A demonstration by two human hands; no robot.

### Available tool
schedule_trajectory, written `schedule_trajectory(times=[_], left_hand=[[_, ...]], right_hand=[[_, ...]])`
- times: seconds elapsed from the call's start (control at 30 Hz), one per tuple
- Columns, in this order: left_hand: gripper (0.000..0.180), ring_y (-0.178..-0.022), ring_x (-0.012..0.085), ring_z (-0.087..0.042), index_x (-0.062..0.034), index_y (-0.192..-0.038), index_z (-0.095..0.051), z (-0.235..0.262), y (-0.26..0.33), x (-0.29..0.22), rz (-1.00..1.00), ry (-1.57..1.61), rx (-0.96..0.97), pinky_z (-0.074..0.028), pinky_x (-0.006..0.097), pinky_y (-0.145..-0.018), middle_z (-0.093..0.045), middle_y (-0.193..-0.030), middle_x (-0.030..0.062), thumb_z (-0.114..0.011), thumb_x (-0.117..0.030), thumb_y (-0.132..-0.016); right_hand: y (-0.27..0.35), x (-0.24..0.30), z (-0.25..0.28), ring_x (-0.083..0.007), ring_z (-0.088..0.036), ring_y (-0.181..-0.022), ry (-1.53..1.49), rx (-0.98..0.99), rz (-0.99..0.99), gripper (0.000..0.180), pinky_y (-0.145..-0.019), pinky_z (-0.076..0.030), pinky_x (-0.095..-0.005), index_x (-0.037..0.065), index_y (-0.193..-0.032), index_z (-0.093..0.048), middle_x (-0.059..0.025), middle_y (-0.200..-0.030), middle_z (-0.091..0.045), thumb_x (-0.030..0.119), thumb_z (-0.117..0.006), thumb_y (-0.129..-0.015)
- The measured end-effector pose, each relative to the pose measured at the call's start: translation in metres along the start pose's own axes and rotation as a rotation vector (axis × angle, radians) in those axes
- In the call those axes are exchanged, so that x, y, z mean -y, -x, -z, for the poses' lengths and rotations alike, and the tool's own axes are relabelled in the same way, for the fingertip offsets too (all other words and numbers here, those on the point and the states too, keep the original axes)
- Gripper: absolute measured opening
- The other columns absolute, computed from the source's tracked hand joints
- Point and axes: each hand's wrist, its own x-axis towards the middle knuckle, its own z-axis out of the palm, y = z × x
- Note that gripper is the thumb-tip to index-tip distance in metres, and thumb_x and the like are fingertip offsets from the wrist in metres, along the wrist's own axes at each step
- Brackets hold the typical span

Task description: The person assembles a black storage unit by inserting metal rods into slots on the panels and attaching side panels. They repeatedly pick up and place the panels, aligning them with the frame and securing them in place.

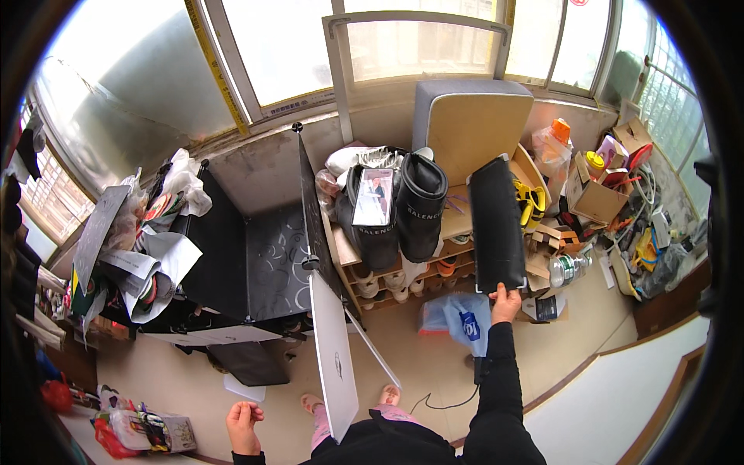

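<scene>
My right hand (pixel 505 304) grips the lower end of a long black panel (pixel 497 225) that looks like a padded board or folded bin side. The panel stands tilted upward over the right side of a shoe rack (pixel 449 267). My left hand (pixel 245 426) is low at the left, its fingers curled together with nothing visible in them. Between my hands a white panel (pixel 332 353) hangs edge-on from the black cube cabinet (pixel 271 256). A phone (pixel 374 197) rests against a pair of black boots (pixel 421 203) on top of the rack.
Papers and plastic bags (pixel 155 263) are heaped on the cabinet's left. A blue bag (pixel 465 318) and a black cable (pixel 446 407) lie on the floor. Cardboard boxes (pixel 593 194) and a clear water bottle (pixel 568 269) clutter the right. A cushion-like board (pixel 473 120) leans by the window.
</scene>
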Motion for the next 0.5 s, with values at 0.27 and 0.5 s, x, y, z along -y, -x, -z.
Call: schedule_trajectory(times=[0.27,0.5], left_hand=[[0.019,-0.064,0.0121,-0.056,-0.0025,-0.084,-0.056,0.0,0.002,0.005,0.0,0.009,0.014,-0.047,0.024,-0.061,-0.058,-0.073,0.0042,-0.05,-0.018,-0.093],[0.02,-0.065,0.0115,-0.057,-0.0024,-0.084,-0.058,0.004,0.005,0.008,-0.014,0.036,0.0,-0.047,0.024,-0.062,-0.058,-0.073,0.0037,-0.051,-0.019,-0.093]], right_hand=[[-0.029,0.116,-0.011,-0.0118,-0.055,-0.056,-0.474,-0.035,0.053,0.008,-0.058,-0.051,-0.0276,0.002,-0.087,-0.059,-0.0026,-0.071,-0.058,0.01,-0.059,-0.089],[-0.046,0.172,-0.038,-0.0133,-0.057,-0.06,-0.628,0.039,0.064,0.007,-0.06,-0.053,-0.0268,0.004,-0.093,-0.059,-0.0039,-0.082,-0.061,0.009,-0.059,-0.088]])
